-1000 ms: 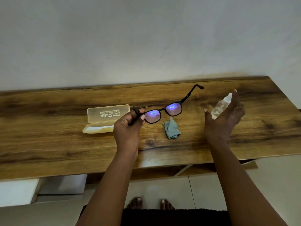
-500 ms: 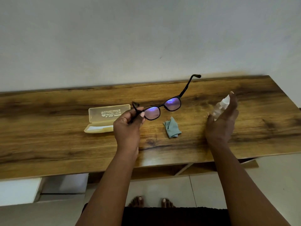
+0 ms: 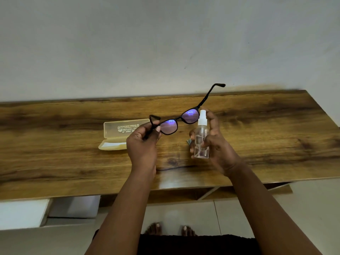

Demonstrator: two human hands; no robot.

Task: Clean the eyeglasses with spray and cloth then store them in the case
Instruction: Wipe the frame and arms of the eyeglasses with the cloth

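Head view: the left hand (image 3: 142,146) pinches the eyeglasses (image 3: 181,118) by one temple above the table (image 3: 55,162) middle; the right hand (image 3: 214,142) grips the spray bottle (image 3: 201,139) beside them. Spraying seems imminent; wiping and casing remain, with the case (image 3: 119,133) open toward the back edge.

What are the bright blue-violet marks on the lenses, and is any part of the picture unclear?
Head view: the marks on the eyeglasses are glare, small reflected lights with a violet sheen; the room is dim and evenly lit; the wide lens bends the table edge; the print on the case is too soft to read; the spray bottle is sharp.
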